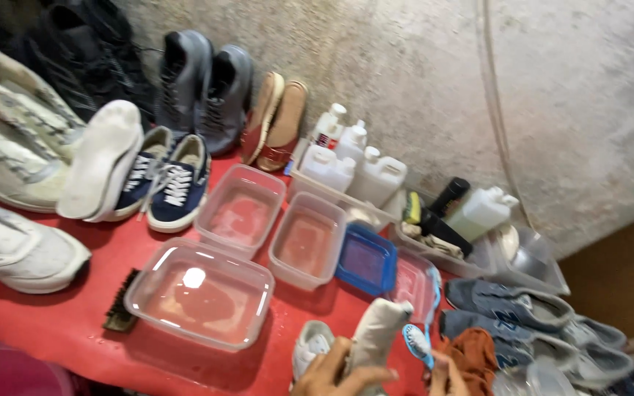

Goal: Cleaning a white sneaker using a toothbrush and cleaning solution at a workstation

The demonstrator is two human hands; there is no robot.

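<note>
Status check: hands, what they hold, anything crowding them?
Left hand grips pale shoe. Right hand holds blue toothbrush. Orange cloth, clear tubs close by.

We see four tubs (201, 293) in a row on the table (75, 330), shoes (177, 183) behind them by the wall, bottles (376, 176) right of the shoes.

Navy sneakers (166, 180) beside clear tubs (201, 292)
</note>
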